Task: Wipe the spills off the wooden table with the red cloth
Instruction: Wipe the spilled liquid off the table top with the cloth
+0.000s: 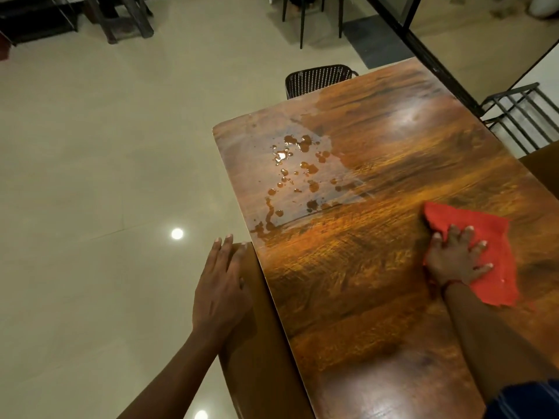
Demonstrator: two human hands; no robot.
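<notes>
A glossy wooden table [378, 267] runs from bottom right towards the top. Brown spills [295, 170], drops and streaks, lie near its far left corner and trail down to the left edge. The red cloth [490, 237] lies flat on the table's right side, well to the right of the spills. My right hand [456, 258] presses down on the cloth with fingers spread. My left hand [223, 285] rests flat, fingers together, on a brown seat back beside the table's left edge, holding nothing.
A brown seat back [257, 358] stands against the table's left edge. A dark mesh chair [317, 80] sits at the far end. A metal rack [523, 113] and a glass partition [453, 55] stand to the right. Tiled floor [106, 176] spreads left.
</notes>
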